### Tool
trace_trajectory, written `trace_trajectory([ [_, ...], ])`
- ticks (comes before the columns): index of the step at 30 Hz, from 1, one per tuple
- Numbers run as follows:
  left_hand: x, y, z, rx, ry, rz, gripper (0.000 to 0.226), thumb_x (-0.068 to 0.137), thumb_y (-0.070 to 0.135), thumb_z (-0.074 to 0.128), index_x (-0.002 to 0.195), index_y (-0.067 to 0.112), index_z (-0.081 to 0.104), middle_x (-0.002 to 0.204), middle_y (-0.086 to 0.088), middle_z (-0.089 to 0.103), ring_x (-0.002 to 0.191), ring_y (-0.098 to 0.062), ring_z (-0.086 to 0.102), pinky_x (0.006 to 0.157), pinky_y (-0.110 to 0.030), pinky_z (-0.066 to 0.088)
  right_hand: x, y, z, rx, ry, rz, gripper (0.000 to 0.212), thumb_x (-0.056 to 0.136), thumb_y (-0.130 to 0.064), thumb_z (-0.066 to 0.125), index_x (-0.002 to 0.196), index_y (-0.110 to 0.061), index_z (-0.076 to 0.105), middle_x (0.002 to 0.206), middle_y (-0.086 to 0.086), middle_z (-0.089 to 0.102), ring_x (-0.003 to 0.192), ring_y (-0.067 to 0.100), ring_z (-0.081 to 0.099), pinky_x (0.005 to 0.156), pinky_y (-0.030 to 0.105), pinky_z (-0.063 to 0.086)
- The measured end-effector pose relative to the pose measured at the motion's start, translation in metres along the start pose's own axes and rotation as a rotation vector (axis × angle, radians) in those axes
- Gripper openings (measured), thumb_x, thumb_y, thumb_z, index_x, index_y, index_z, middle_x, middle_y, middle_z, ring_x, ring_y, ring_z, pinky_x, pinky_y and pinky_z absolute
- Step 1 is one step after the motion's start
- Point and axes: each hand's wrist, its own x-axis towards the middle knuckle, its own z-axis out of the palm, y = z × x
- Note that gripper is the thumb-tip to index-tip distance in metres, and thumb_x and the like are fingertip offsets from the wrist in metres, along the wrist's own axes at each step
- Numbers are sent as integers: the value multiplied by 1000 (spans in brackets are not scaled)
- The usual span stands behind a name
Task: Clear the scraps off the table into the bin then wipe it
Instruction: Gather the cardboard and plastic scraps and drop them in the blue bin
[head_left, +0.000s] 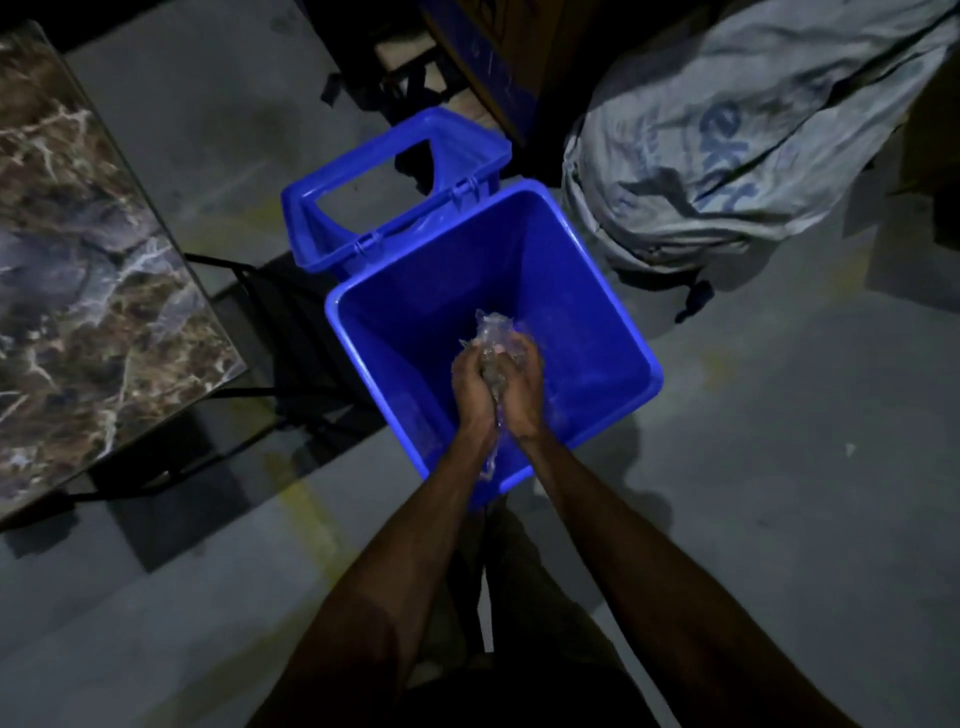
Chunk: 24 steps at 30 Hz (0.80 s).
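Storeroom: concrete floor (779, 467), stuffed sack (727, 156).

Grey woven sack (727, 156), upper right on floor: blue printed lettering, large, partly folded into creases. Only fragments legible: "ek" near top (724, 122), similar blue letters lower down, possibly "ek" again, cut off by fold. Full word not readable. Smaller blue print on sack's left side too blurred to read. No other legible text, numbers or signs.
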Motion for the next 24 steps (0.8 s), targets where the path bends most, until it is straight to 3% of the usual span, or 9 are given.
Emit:
trace_trajectory([
  [2,36,-10,-8,54,55,37,28,100,22,59,122,6,66,113,-11,72,97,-19,71,76,-26,57,22,11,-3,52,-48,7,39,102,-13,58,140,-7,55,122,-4,63,96,-7,67,86,21,54],
  [4,62,-12,-20,120,60,6,40,97,35,60,124,6,66,119,-15,72,105,-25,72,86,-35,61,45,24,-2,28,-114,48,42,104,-4,55,145,2,50,126,3,63,97,-7,69,82,17,54],
  [6,96,-29,-38,190,36,-72,69,95,62,56,133,6,65,128,-21,69,120,-38,66,103,-49,55,61,35,0,33,-146,91,58,98,-20,61,149,1,47,142,13,60,125,16,65,100,28,54],
  [8,78,-12,-31,225,36,-86,77,102,68,37,130,2,67,121,-21,73,117,-36,69,98,-40,57,73,46,-2,42,-161,114,70,91,-36,62,152,-4,47,152,15,54,140,30,52,117,41,43],
  [10,71,1,-25,141,92,-76,65,110,54,28,113,5,70,92,-11,79,85,-17,77,72,-22,58,82,58,-7,10,-173,103,61,99,-33,58,153,-9,48,155,9,52,143,25,50,120,41,40],
  [12,69,6,-26,25,190,-67,48,112,41,33,116,5,65,82,-3,70,64,-8,68,54,-17,51,77,48,-10,-23,-182,89,52,103,-28,55,152,-11,50,155,3,53,142,20,51,118,35,42],
  [16,66,14,-38,107,292,76,36,104,15,45,130,1,65,97,-3,68,85,-10,62,77,-27,45,70,42,-17,-108,-168,115,38,107,-15,57,143,-5,58,141,6,61,131,16,55,107,21,45],
  [19,55,12,-39,397,212,232,30,94,6,57,122,-3,65,93,3,67,82,-5,64,80,-20,49,55,34,-18,-317,-227,-36,40,102,-18,64,138,-3,61,138,8,62,129,22,56,111,32,44],
  [24,18,20,-48,1174,-67,323,58,81,41,54,134,17,59,122,-15,66,113,-35,62,95,-45,52,23,1,-25,-683,-322,-297,55,94,-29,57,143,-5,59,146,17,58,137,31,52,114,32,35],
])
